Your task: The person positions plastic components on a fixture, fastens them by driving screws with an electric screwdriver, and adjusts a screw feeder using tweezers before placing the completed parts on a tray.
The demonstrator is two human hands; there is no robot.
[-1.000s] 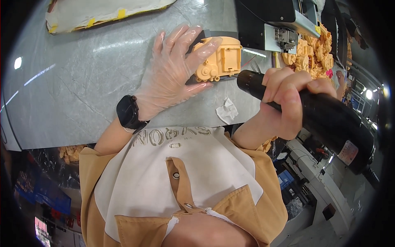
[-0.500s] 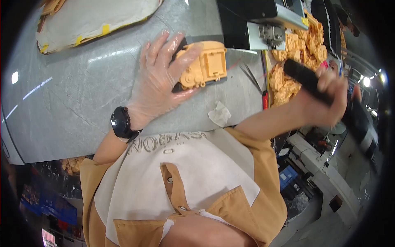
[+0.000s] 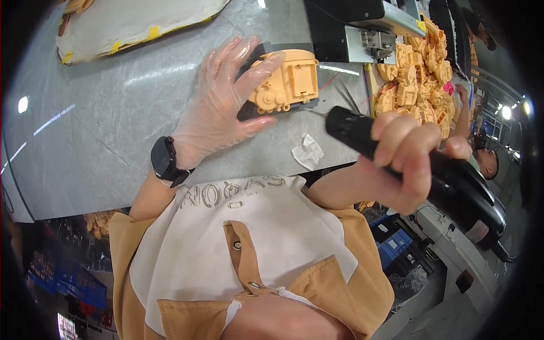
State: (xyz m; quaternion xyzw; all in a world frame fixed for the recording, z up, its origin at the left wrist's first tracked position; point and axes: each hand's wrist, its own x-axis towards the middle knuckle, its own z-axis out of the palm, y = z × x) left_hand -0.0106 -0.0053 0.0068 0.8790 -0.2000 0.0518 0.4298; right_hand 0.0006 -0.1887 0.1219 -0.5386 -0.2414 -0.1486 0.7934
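My left hand, in a clear glove, lies spread beside an orange plastic housing. Its index finger rests over the housing's left edge, and the thumb points out below that edge. Beneath the housing is a dark fixture block, partly covered by the hand. My bare right hand wraps round a black corded electric screwdriver. The tool is tilted, its thin bit directed left, just below the housing's lower right corner and apart from it.
Tweezers and a crumpled white tissue lie on the grey table. Many orange housings are heaped at the right, by a black and metal machine. A yellow-taped white tray sits far left. Another person is at right.
My right hand has brought the screwdriver left from the far right, toward the housing. The left hand stays at the housing, with its thumb shifted slightly. Another person has come into view at right.
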